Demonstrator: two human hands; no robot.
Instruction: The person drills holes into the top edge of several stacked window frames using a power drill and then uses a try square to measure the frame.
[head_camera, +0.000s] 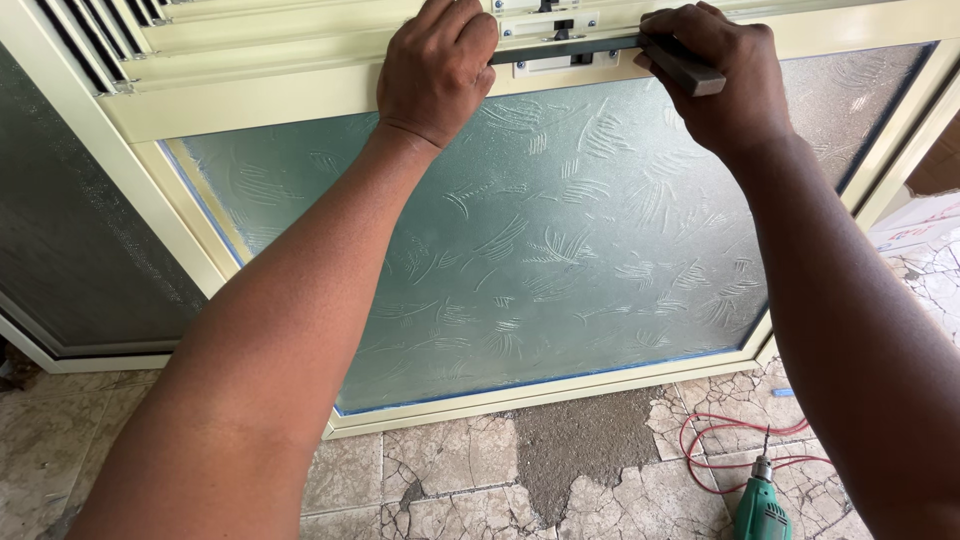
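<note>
Seen from the head camera, looking down: two bare forearms reach up from the bottom of the frame to a cream-coloured window frame (250, 100) lying tilted across the picture. The left hand (437, 65), at top centre, has its grip closed over the upper rail, fingers curled over the far edge. The right hand (712, 75), at upper right, has its grip wrapped around a dark grey flat bar (690, 70), whose blunt end pokes out below the fingers. The bar runs leftward along the rail to the left hand, passing a small white latch fitting (553, 35) between the two hands. Frosted patterned glass (540, 250) fills the middle. On the cracked tile floor (450, 480), lower right, lies a green power drill (760, 510) beside a looped red cable (720, 440).
</note>
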